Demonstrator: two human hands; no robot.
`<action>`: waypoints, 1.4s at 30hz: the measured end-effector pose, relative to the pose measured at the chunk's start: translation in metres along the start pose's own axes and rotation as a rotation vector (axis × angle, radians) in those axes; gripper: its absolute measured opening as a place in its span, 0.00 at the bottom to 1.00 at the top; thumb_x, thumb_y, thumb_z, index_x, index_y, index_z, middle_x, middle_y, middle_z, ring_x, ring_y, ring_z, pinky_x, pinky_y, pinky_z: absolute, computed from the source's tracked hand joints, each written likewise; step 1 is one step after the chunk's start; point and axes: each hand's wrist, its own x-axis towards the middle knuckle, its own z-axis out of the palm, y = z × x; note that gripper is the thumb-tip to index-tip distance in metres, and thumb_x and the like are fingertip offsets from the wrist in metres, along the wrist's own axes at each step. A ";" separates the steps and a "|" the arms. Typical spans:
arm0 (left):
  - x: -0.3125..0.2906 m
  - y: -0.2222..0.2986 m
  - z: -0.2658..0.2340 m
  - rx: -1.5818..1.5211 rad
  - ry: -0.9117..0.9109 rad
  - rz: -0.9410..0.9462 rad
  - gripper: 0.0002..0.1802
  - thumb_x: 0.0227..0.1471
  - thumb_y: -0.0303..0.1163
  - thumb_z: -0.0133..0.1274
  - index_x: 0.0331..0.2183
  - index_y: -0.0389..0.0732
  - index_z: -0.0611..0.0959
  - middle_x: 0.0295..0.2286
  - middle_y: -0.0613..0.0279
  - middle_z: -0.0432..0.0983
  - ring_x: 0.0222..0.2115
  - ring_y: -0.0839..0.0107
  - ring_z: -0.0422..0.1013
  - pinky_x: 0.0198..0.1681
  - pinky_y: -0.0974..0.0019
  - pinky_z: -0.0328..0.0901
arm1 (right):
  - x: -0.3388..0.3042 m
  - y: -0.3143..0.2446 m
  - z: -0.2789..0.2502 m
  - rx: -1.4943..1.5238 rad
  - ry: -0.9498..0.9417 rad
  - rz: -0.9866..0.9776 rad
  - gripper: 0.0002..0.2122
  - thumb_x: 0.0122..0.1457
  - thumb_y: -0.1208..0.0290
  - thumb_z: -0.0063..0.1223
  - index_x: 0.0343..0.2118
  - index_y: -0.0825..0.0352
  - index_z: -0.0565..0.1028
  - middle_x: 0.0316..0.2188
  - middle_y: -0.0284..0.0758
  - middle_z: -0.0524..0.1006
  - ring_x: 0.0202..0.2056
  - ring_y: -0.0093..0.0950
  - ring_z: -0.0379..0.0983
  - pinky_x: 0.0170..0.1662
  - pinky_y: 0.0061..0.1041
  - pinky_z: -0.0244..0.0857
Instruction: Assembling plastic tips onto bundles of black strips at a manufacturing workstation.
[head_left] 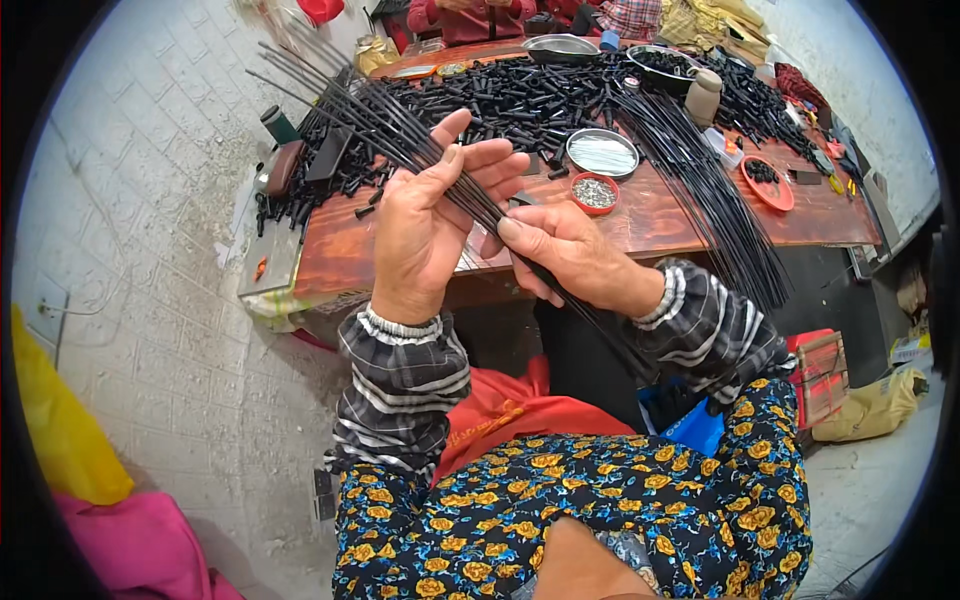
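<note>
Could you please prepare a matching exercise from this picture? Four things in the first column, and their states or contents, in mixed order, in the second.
1. right hand
2. nearest round metal dish
3. small round red dish
4. oval red tray

A. holds small black pieces
B. holds white sticks
C. closed around thin black rods
D. holds small metallic-looking pieces

Right pairs: 1-C; 2-B; 3-D; 4-A.
</note>
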 end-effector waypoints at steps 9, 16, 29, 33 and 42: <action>-0.015 -0.002 -0.010 0.059 0.194 0.018 0.17 0.60 0.30 0.42 0.49 0.32 0.69 0.43 0.43 0.73 0.46 0.50 0.70 0.51 0.51 0.66 | 0.004 0.029 0.005 -0.036 0.096 -0.082 0.13 0.65 0.61 0.41 0.31 0.66 0.71 0.12 0.24 0.67 0.12 0.12 0.61 0.14 0.12 0.51; -0.011 0.001 -0.007 0.076 0.213 0.033 0.12 0.58 0.24 0.42 0.42 0.29 0.72 0.38 0.42 0.74 0.40 0.50 0.74 0.46 0.52 0.69 | 0.015 0.030 0.000 -0.332 0.296 -0.282 0.10 0.62 0.70 0.46 0.27 0.71 0.74 0.14 0.26 0.69 0.15 0.14 0.65 0.17 0.16 0.56; -0.010 -0.002 -0.012 0.105 0.201 0.038 0.10 0.58 0.25 0.42 0.39 0.28 0.71 0.39 0.41 0.73 0.41 0.50 0.73 0.46 0.53 0.69 | 0.014 0.028 0.004 -0.226 0.353 -0.258 0.10 0.62 0.69 0.48 0.28 0.69 0.74 0.12 0.26 0.69 0.13 0.12 0.63 0.15 0.12 0.53; -0.008 -0.004 -0.017 0.138 0.179 0.022 0.14 0.59 0.27 0.42 0.44 0.29 0.70 0.43 0.39 0.71 0.45 0.49 0.70 0.48 0.53 0.67 | 0.014 0.028 0.005 -0.219 0.397 -0.203 0.09 0.62 0.68 0.48 0.28 0.69 0.72 0.12 0.25 0.68 0.13 0.12 0.63 0.15 0.12 0.53; -0.007 -0.005 -0.008 0.072 0.184 0.014 0.10 0.59 0.24 0.41 0.41 0.30 0.71 0.40 0.41 0.72 0.41 0.50 0.73 0.46 0.53 0.69 | 0.014 0.027 -0.002 -0.287 0.427 -0.309 0.09 0.61 0.69 0.50 0.27 0.69 0.73 0.13 0.23 0.68 0.14 0.11 0.63 0.16 0.12 0.53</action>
